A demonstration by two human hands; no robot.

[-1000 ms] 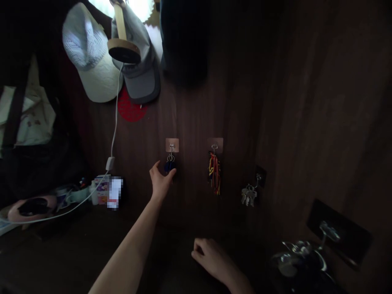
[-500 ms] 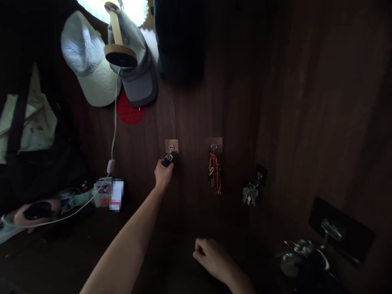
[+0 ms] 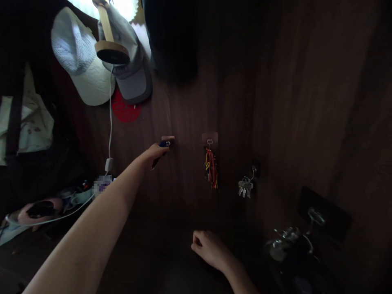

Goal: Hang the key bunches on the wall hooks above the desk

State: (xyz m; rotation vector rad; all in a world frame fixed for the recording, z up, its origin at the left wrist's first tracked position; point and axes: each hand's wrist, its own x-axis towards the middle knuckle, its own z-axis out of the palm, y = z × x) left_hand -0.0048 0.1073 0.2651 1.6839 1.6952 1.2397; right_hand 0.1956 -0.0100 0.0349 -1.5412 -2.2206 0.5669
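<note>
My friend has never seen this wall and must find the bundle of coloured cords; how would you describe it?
On the dark wood-grained wall, find the left hand gripping a dark-blue fob. To its right, the cord bundle hangs from a metal hook. Its red and yellow strands set it apart from the silver keys farther right.

A: Colours?
B: Small blue fob [image 3: 162,144] is reading dark, near-navy. Bundle of thin braided cords [image 3: 211,167] is mixing red, yellow and black. Bunch of flat metal keys [image 3: 245,187] is showing silver.
A: Up top?
B: White curved-brim fabric cap [image 3: 94,81] is carrying a fine mesh pattern on its crown. Grey curved-brim fabric cap [image 3: 133,86] is looking plain, edge darker. Flat round red disc [image 3: 124,111] is showing faint lines.
A: Backing?
B: Dark-brown wooden panel [image 3: 237,102] is showing vertical grain.
</note>
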